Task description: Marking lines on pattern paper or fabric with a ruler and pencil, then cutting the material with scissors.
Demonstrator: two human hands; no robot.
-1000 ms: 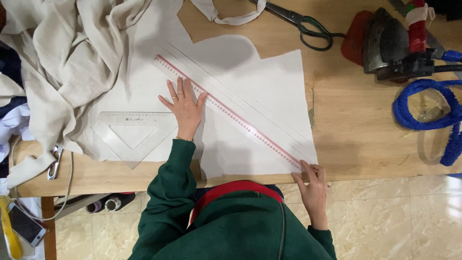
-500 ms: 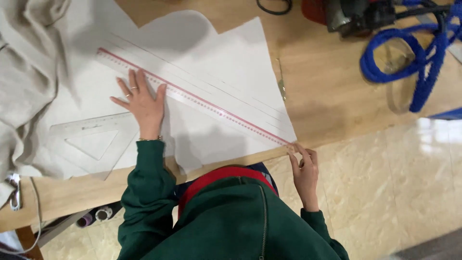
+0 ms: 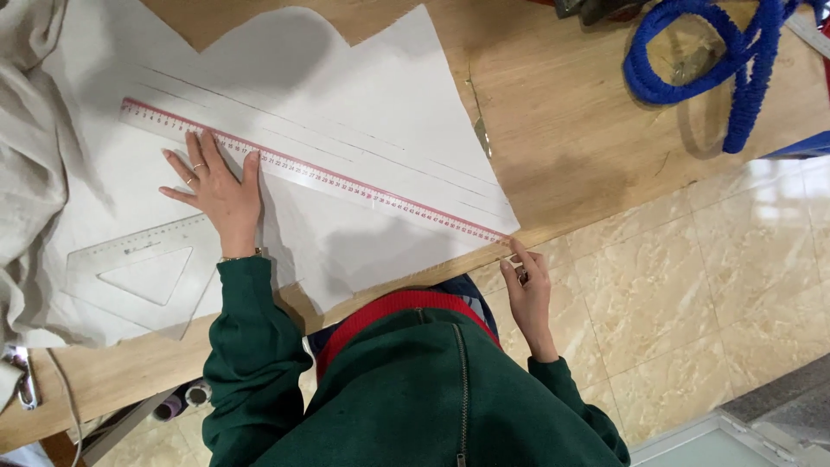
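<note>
Two hands, one long ruler (image 3: 311, 173), one clear set square (image 3: 143, 277), one blue hose (image 3: 726, 60).

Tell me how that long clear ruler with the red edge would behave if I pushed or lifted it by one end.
The ruler looks thin, clear plastic, so probably light and somewhat bendy when lifted by one end. Lying flat on smooth white paper, it may slide or pivot easily; the left hand pressing beside it fits that. Flat, so unlikely to roll.

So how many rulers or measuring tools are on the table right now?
2. A long straight ruler lies diagonally across the white fabric, under the left hand; a clear set square sits below that hand. More could be hidden under the beige cloth.
</note>
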